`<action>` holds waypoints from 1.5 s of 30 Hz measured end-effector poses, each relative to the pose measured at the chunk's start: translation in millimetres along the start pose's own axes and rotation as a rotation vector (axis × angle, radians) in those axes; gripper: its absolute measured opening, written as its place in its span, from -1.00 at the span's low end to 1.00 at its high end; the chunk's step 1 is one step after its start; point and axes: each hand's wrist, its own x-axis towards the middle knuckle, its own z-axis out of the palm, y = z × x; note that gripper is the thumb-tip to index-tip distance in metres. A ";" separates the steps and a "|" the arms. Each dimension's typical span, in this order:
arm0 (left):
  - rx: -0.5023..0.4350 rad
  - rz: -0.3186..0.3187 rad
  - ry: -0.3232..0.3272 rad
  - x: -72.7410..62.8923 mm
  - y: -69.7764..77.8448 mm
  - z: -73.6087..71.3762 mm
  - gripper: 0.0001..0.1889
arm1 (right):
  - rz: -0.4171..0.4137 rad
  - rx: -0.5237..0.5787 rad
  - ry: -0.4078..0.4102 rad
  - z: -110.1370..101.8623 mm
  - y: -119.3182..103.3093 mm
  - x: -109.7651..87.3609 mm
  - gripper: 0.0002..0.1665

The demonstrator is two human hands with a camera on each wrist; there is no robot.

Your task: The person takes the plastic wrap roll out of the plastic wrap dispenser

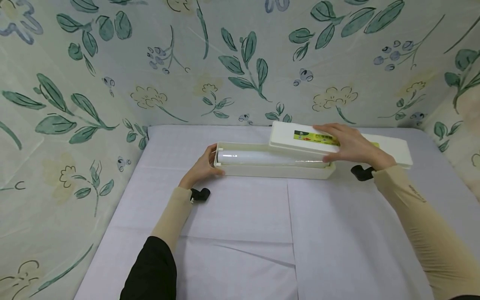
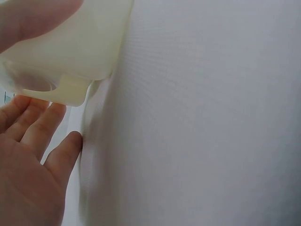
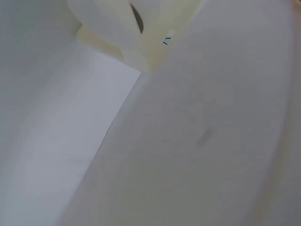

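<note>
A long cream plastic box [image 1: 270, 171] lies crosswise on the table, with a roll of clear film [image 1: 255, 157] inside it. At the box's left end, my left hand [image 1: 200, 166] grips it. The left wrist view shows the thumb over the box end [image 2: 56, 52] and fingertips at its far edge. My right hand [image 1: 350, 146] holds the long white lid [image 1: 285, 137] across its width, thumb on the near edge. Slanted and shifted right, the lid overlaps the box's right part and reaches well past its end. In the right wrist view the lid [image 3: 197, 141] fills most of the picture.
White cloth [image 1: 240, 216] with fold creases covers the table. Behind and to the left hangs a floral curtain [image 1: 180, 62], meeting the table's back edge. A dark wrist camera mount sits at each wrist. The lid carries a yellow-green label [image 1: 313, 137].
</note>
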 end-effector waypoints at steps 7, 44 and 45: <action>0.011 0.001 0.010 -1.4 0.0 1.1 0.11 | 0.019 -0.005 0.005 0.0 3.4 -2.8 0.19; 0.001 -0.029 0.011 -0.5 2.0 0.8 0.11 | 0.080 0.022 0.003 -3.5 24.6 -12.8 0.19; 0.002 -0.026 0.010 -0.5 2.1 0.8 0.11 | 0.083 0.021 0.003 -3.8 24.9 -13.1 0.19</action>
